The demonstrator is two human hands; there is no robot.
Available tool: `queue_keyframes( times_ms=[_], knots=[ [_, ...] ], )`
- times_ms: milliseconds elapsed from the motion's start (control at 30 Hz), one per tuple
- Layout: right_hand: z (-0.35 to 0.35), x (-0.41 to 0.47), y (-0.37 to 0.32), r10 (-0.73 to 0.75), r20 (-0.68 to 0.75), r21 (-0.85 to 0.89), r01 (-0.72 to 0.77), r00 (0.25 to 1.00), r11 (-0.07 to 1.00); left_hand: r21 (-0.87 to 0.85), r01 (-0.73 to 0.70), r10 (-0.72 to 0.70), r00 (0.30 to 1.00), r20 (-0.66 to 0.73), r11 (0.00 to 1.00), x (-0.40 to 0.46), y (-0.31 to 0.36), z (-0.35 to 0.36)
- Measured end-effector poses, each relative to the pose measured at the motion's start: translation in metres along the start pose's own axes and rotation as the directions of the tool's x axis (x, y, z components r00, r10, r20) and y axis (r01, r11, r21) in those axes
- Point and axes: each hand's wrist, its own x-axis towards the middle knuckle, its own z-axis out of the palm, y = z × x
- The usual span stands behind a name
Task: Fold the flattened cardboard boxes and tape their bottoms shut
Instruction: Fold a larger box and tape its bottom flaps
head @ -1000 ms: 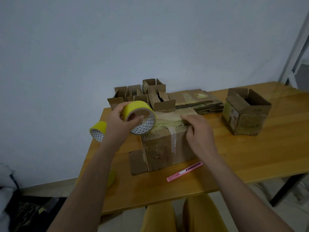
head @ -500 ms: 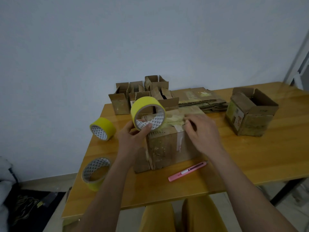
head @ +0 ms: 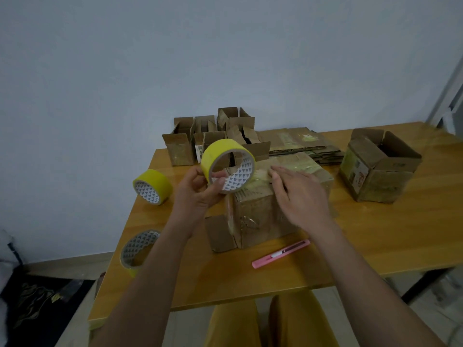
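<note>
A worn brown cardboard box (head: 260, 219) stands bottom-up in the middle of the wooden table (head: 375, 241), with one flap sticking out at its lower left. My left hand (head: 198, 191) grips a yellow tape roll (head: 226, 165) held upright at the box's top left corner. My right hand (head: 298, 194) lies flat, fingers spread, on the box's top face, pressing the pale tape strip there. A stack of flattened boxes (head: 300, 144) lies behind it.
A second yellow roll (head: 152, 186) and a thin roll lying flat (head: 137, 249) sit at the table's left edge. A pink utility knife (head: 280, 254) lies in front of the box. Several folded small boxes (head: 200, 139) stand at the back; an open box (head: 378, 166) stands right.
My left hand has carried the tape roll from the left, up against the box's top left corner. The right hand has slid slightly along the top. The view shifted, showing the flat roll.
</note>
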Motion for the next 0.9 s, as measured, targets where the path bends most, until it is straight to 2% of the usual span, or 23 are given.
queue_keyframes(
  times_ms=[233,367,433,600,900],
  knots=[
    [0.0,0.002,0.002,0.005,0.016,-0.018,-0.004,1.0,1.0,-0.248,0.09,-0.11,0.991,-0.07,0.965,-0.011,-0.008,-0.022],
    [-0.008,0.009,-0.005,0.032,0.084,-0.024,-0.03,0.996,0.999,-0.193,0.089,-0.109,0.99,-0.092,0.977,-0.014,-0.011,-0.025],
    [-0.011,0.007,-0.015,0.04,0.078,0.031,-0.043,0.996,0.999,-0.209,0.088,-0.108,0.99,-0.089,0.974,-0.014,-0.011,-0.027],
    [0.004,-0.005,-0.029,-0.142,0.066,0.131,0.132,0.988,0.982,-0.164,0.066,-0.083,0.992,-0.1,0.984,-0.012,-0.011,-0.032],
    [0.01,0.0,-0.005,-0.091,-0.002,0.239,0.089,0.996,0.967,-0.081,0.048,-0.051,0.998,-0.041,0.996,-0.019,-0.002,-0.031]
  ],
)
